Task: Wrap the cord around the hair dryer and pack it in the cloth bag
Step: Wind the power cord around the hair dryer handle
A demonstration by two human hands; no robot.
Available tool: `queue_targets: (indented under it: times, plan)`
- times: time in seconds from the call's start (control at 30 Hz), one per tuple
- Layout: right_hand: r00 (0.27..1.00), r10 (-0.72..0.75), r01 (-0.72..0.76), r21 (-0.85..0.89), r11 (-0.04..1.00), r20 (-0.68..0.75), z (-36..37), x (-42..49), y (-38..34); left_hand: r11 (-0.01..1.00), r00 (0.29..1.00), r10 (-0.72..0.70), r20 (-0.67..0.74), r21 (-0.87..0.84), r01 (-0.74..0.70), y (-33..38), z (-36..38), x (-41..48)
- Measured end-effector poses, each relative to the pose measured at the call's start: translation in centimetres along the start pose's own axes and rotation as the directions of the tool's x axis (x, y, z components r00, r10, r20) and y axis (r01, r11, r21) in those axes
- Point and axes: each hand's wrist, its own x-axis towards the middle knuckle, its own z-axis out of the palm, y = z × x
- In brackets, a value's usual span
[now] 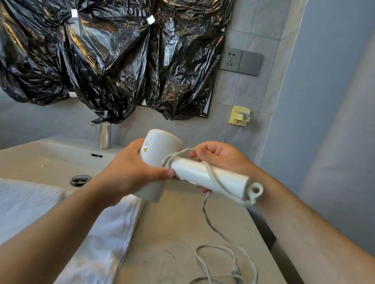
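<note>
- Head view shows a grey counter (173, 223) beside a sink (41, 161), with a white towel (12, 211) lying over the counter's left part; no cloth bag can be told apart here, unless the white fabric is it.
- Dryer (157, 152) is held in the air above the counter, its handle (210, 175) pointing right.
- Left hand (130, 170) is clenched around the dryer body, thumb pressing at the base of the handle.
- Right hand (219, 155) is closed behind the handle, pinching a loop of cord (214, 181).
- Only a turn or two crosses the handle; most of the cord lies in loose loops on the counter below.
- Risk: slack turns may slide off the handle's free end if tension drops.
- Risk: the overlapping loops on the counter may knot as they are drawn up.
- Risk: the plug, lying among those loops, could catch the counter edge and jerk the dryer from the grip.
</note>
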Motion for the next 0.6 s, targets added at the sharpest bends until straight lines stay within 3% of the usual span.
queue_targets:
  times: [0.1,0.27,0.33,0.43,0.5,0.6]
  plan:
    - [0.998,0.01,-0.001,0.162,0.987,-0.058,-0.1,0.0,1.0,0.996,0.998,0.001,-0.06,-0.093,-0.006,-0.1,0.5,0.5]
    - [0.977,0.032,0.029,0.281,0.959,-0.209,2.5,0.0,4.0,0.992,0.982,0.045,-0.185,-0.109,-0.066,0.4,1.6,0.7]
    - [0.961,0.061,0.007,0.245,0.97,-0.27,3.8,-0.1,4.7,0.995,0.973,0.047,-0.225,-0.079,-0.066,-0.2,2.0,0.9]
    - [0.961,0.078,-0.062,0.068,0.996,-0.264,5.4,-0.2,5.4,0.999,0.943,0.035,-0.332,0.031,-0.026,-0.9,2.1,1.4]
    - [0.976,0.069,-0.108,-0.182,0.977,-0.207,5.8,-0.4,5.4,0.987,0.906,0.047,-0.421,0.161,0.023,-0.9,2.2,1.4]
    - [0.994,0.023,-0.088,-0.678,0.73,-0.105,4.9,-0.5,4.9,0.881,0.868,0.113,-0.484,0.452,0.137,-0.6,2.1,0.8]
